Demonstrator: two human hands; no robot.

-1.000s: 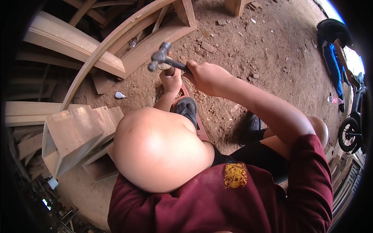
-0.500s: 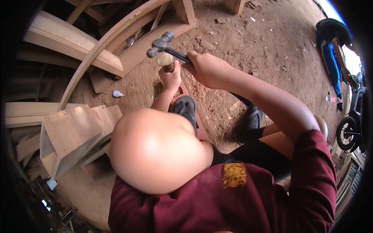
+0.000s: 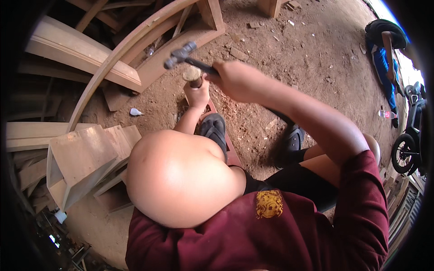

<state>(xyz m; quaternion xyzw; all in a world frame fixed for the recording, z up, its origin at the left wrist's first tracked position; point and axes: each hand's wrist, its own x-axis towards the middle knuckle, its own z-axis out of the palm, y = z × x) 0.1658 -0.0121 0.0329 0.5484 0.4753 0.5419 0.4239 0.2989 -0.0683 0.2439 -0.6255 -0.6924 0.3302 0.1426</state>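
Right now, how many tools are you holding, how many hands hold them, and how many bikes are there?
Tools: 2 (hammer, pale-topped tool)
Hands: 2 (left hand, right hand)
Bike: 1
Total: 5

head-worn wide fisheye looks down over shirt (image 3: 217, 241) toward hands (image 3: 238, 82).

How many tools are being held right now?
2: a hammer in the right grip, and a round-topped handled tool in the left grip, its lower end hidden.
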